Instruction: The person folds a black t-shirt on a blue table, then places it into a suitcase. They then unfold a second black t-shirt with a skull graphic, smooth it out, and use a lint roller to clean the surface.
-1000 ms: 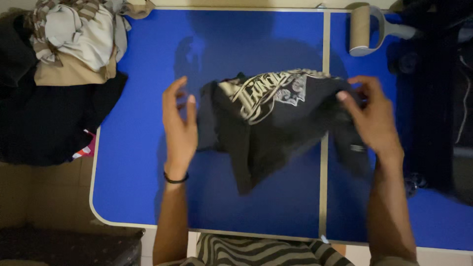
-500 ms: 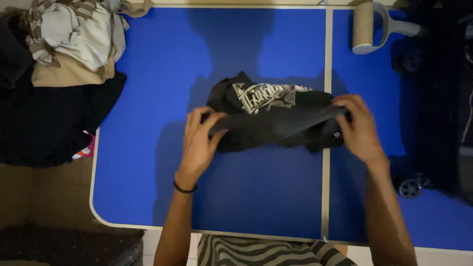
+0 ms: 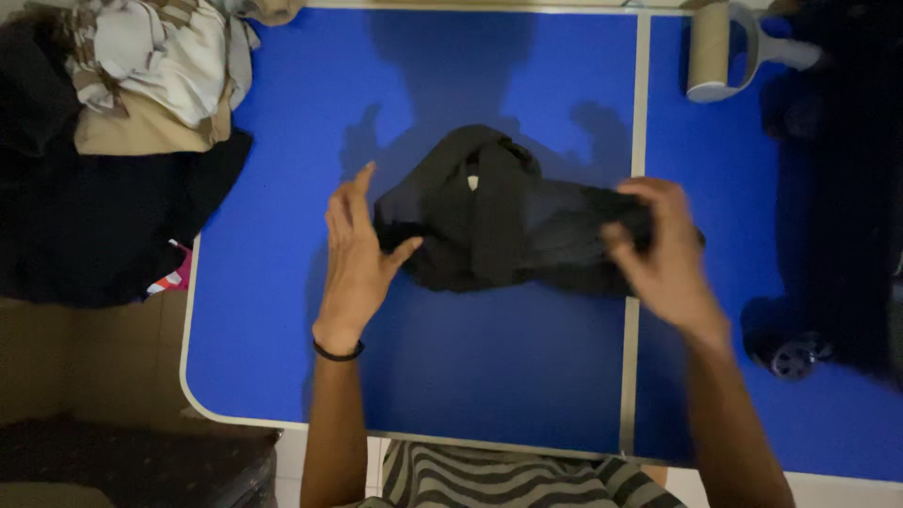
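A black garment (image 3: 499, 221) lies bunched in the middle of the blue table (image 3: 282, 310), its plain dark side up with a small pale tag showing. My left hand (image 3: 357, 259) rests at the garment's left edge, fingers spread and the thumb pressing against the cloth. My right hand (image 3: 658, 249) is at the garment's right end with its fingers curled into the fabric. A black band circles my left wrist.
A heap of clothes (image 3: 132, 85), pale, tan and black, covers the table's far left corner and hangs over its edge. A lint roller (image 3: 715, 52) lies at the far right. A dark wheeled object (image 3: 828, 188) stands along the right side.
The garment has been turned over, so the white printed design no longer shows. My left hand has opened from a pinch to spread fingers; my right hand stays on the right end.
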